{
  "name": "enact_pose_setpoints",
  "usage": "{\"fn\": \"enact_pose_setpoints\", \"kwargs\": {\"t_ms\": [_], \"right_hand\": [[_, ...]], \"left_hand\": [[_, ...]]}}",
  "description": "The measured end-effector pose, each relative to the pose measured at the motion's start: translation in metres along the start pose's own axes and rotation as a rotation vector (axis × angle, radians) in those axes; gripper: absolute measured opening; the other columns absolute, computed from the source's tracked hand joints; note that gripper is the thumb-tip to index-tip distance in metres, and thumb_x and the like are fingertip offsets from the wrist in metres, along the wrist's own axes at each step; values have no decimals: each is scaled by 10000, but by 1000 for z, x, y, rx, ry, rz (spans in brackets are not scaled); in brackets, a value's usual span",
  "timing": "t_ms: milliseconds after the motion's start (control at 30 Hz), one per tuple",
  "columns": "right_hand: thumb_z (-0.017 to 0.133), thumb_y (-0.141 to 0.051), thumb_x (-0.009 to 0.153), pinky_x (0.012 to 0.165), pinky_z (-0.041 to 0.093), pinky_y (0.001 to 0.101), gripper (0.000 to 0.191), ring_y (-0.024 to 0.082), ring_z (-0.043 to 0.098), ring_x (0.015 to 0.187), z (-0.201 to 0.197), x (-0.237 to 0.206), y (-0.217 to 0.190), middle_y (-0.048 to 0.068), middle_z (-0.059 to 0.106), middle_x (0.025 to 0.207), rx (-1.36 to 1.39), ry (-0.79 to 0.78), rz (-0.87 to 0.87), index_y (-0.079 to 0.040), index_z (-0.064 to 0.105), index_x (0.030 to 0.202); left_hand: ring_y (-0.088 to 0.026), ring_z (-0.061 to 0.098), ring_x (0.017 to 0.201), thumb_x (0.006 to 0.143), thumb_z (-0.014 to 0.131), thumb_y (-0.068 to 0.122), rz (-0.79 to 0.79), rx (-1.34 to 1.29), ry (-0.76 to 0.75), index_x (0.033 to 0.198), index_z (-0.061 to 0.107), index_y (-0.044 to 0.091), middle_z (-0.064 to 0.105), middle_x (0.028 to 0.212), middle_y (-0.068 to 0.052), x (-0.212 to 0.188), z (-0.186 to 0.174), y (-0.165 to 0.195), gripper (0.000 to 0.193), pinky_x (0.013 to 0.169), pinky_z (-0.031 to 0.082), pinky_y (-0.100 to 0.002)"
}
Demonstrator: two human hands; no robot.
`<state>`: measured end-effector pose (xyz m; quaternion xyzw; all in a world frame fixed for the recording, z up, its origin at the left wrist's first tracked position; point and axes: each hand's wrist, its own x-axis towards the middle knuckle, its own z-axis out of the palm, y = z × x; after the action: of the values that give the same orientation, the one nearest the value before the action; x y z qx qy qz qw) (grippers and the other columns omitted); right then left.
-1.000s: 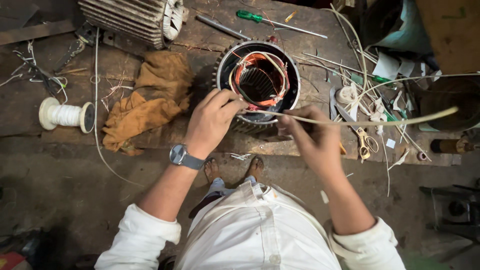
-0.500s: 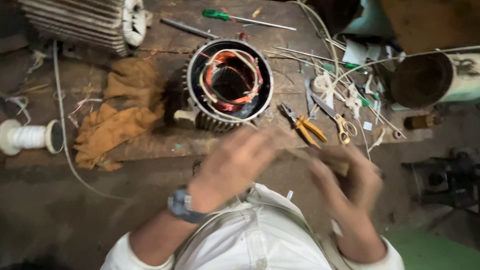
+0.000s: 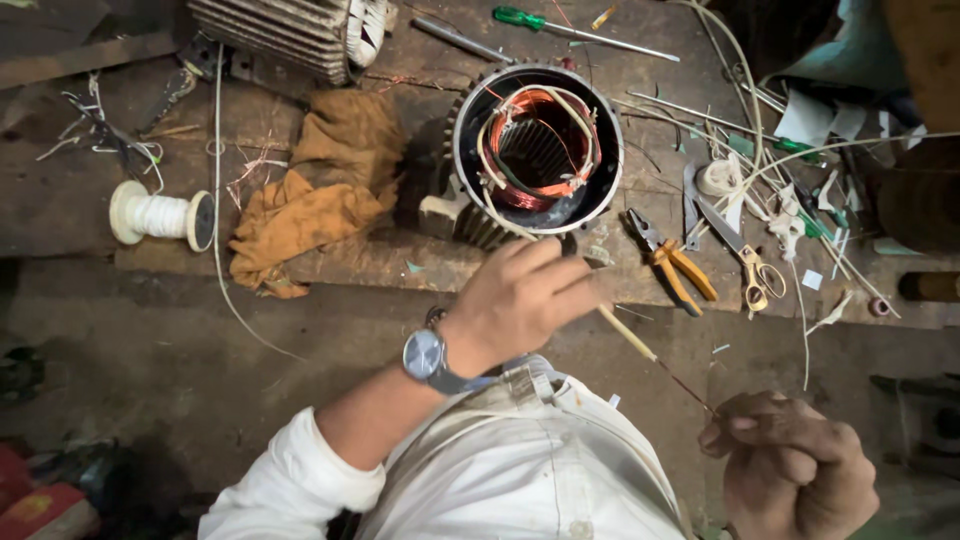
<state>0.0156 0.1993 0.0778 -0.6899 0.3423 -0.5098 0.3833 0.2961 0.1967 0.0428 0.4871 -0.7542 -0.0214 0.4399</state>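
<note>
Your motor shell (image 3: 535,150) sits on the wooden bench (image 3: 80,200), copper coils already seated inside, though the leads sticking out are loose, so I'd guess tying and sleeving is what's left. Left of the motor lie an orange rag (image 3: 320,190) and a white thread spool (image 3: 160,215); right of it, pliers (image 3: 672,262) and scissors (image 3: 745,262). Your left hand (image 3: 520,300), just below the motor, pinches the sleeved wire (image 3: 630,338) with narrow fingers. Your right hand (image 3: 790,465), further below, is curled tight on the wire's end.
</note>
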Motion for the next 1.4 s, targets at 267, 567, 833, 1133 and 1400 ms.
{"fn": "enact_pose_setpoints", "kwargs": {"t_ms": [267,567,833,1133,1400], "right_hand": [[636,-27,992,741,631,337,69,235,734,817,-21,18,-17,186,700,929,18,-88,314,38,614,985],[791,-125,926,577,522,263,113,118,707,642,-11,75,68,67,756,776,-655,-328,85,-38,721,940],[684,-212,989,626,567,272,228,150,722,717,14,119,167,101,763,863,-101,-512,508,-16,651,1101],[572,-116,1056,1006,497,461,380,428,635,1192,-31,142,222,250,668,1290,-403,-487,52,-48,575,1430],[604,-128,1042,959,510,471,382,429,655,1108,-47,156,240,242,687,1224,-374,-519,43,-74,597,1421]], "left_hand": [[-248,622,771,934,744,295,96,-264,-59,1121,730,121,582,793,-51,15,1,34,256,628,499,-384],[-284,672,722,957,715,236,-391,-68,36,1057,693,100,682,934,-59,19,24,46,170,614,537,-391],[-284,654,662,972,751,201,-505,364,155,897,629,132,638,840,-41,46,68,41,159,604,507,-416],[-293,670,637,988,692,213,-646,680,56,994,592,110,671,875,-68,78,135,25,144,556,528,-410],[-356,680,687,974,690,246,-774,468,106,963,585,124,709,867,-63,102,161,29,162,562,516,-476]]}}
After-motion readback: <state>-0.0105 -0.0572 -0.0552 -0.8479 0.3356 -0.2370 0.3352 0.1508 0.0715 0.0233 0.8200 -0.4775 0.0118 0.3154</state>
